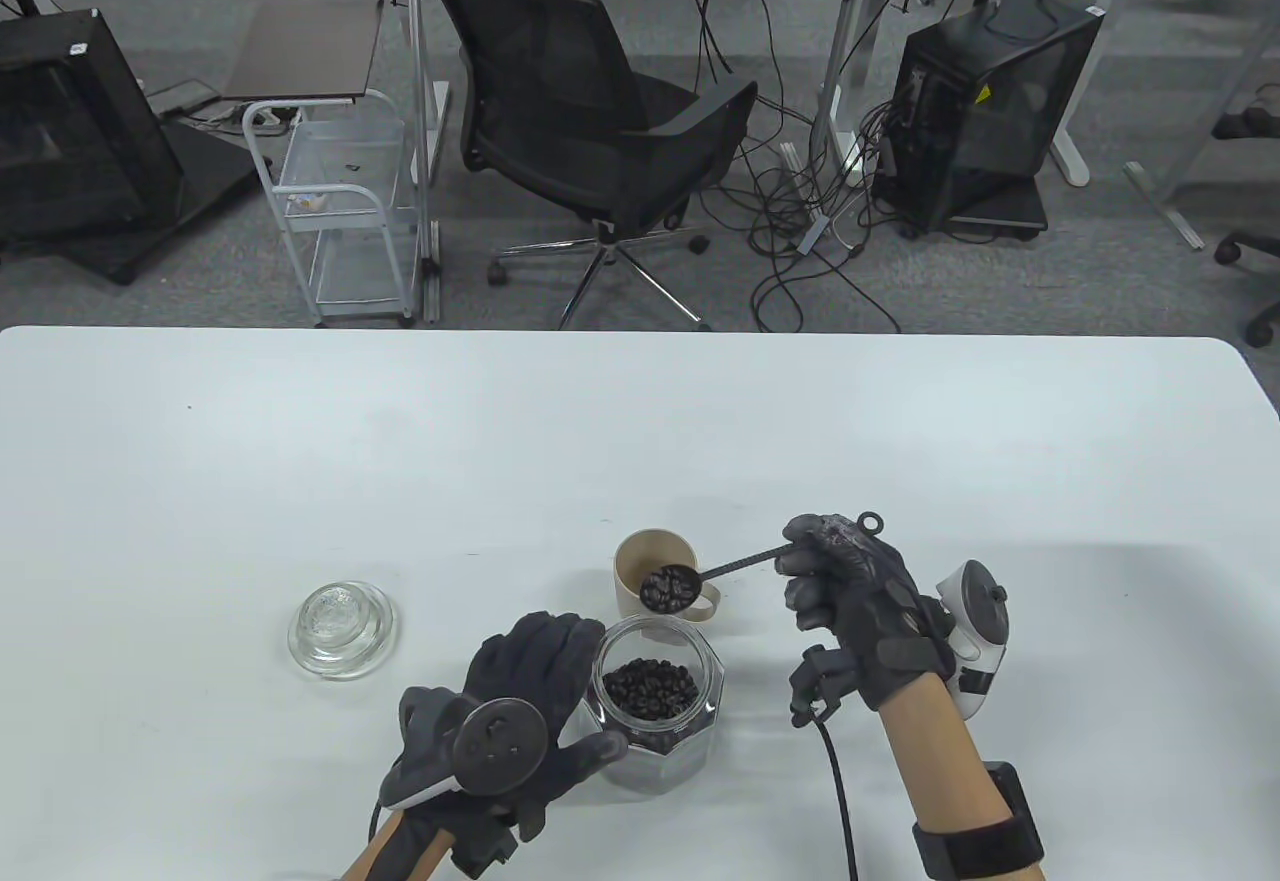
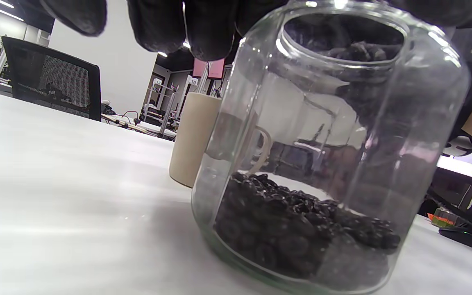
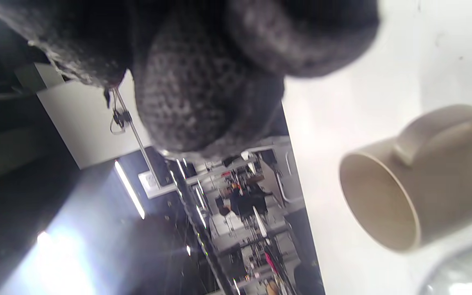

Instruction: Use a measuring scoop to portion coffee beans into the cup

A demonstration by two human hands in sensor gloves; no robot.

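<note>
Table view: the scene read from the near edge of the desk (image 1: 300,441) outward.
Left hand (image 1: 520,711): nearest the viewer; its fingers and thumb curl round the near-left wall of the glass jar (image 1: 660,711) and steady it.
Glass jar: open, upright on the desk, roughly a third full of coffee beans (image 1: 650,689); in the left wrist view the beans lie banked across its bottom.
Right hand (image 1: 860,611): right of the jar and slightly farther; its fingers are closed on the outer end of the measuring scoop (image 1: 700,576); how the thumb lies cannot be told.
Measuring scoop: long axis running from the right hand leftward and slightly toward the viewer; the bowl, loaded with beans, appears to hang over the near-right rim of the cup (image 1: 655,573), partly over the mouth.
Cup: beige, with a handle, upright just beyond the jar; the right wrist view shows the inner wall near its mouth bare, the bottom hidden.
Glass lid (image 1: 342,628): lying on the desk, well left of the jar, apart from both hands.
Governing relation: the cup lies left of the right hand's fingers, along the line of the handle; a roll of that hand about the handle's axis would probably tip the beans in, the bowl first moved farther over the mouth.
Background: an office chair (image 1: 590,111) beyond the far edge.
</note>
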